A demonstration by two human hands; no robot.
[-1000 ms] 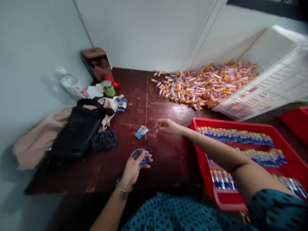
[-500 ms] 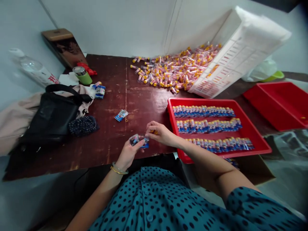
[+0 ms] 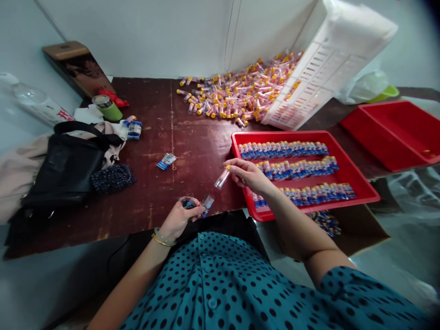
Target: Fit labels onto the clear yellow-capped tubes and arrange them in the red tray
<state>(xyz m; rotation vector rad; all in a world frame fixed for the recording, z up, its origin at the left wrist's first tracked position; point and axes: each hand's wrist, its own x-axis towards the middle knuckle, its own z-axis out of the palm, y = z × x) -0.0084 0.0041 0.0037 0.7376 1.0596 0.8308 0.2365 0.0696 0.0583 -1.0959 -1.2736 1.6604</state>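
My left hand (image 3: 184, 214) is closed near the table's front edge. Between its thumb and fingers is a small blue printed packet (image 3: 207, 205), and a clear plastic piece shows at the palm. My right hand (image 3: 249, 176) pinches a clear tube with a yellow cap (image 3: 222, 178), which tilts down toward the left hand, apart from the packet. Just right of that hand, a red tray (image 3: 284, 136) holds three rows of yellow-capped tubes in blue packets (image 3: 299, 167). A few blue cards (image 3: 167, 161) lie on the table beyond my left hand.
Loose yellow-capped tubes (image 3: 237, 94) are heaped at the back beside a tilted white basket (image 3: 330, 64). A black bag (image 3: 65, 167), a dark cloth (image 3: 113, 178) and a green-sided jar (image 3: 109, 109) are at left. Another red bin (image 3: 381, 137) stands at right, with an open cardboard box (image 3: 364, 231) below.
My right hand has moved away from my left, up and to the right, and a capped tube now shows in its fingers. The left hand still holds the packet. The view has shifted slightly.
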